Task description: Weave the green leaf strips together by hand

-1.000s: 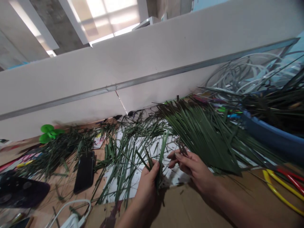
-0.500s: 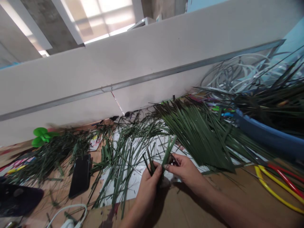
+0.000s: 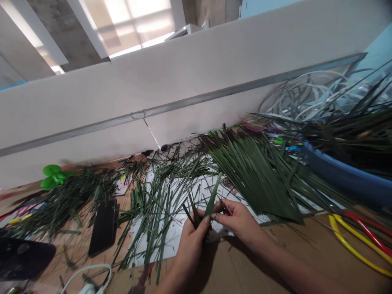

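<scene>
My left hand is closed around a few green leaf strips. One broad strip stands up past the thumb, and narrower dark ones poke out on the left. Close against it, my right hand is closed, its thumb and fingertip pinched at the broad strip's edge. A small dark thing shows between the right fingers; its kind cannot be made out. Just beyond the hands lie a fan of long green leaves and many loose cut strips on white paper.
Left are a black phone, a leaf heap, a green plastic flower shape and a white cable. Right are yellow and red handles and a blue tub of leaves. A white partition stands behind.
The broad strip in my left hand showed two tips side by side; now it shows one flat blade, tilted slightly. My hands stay nearly in place.
</scene>
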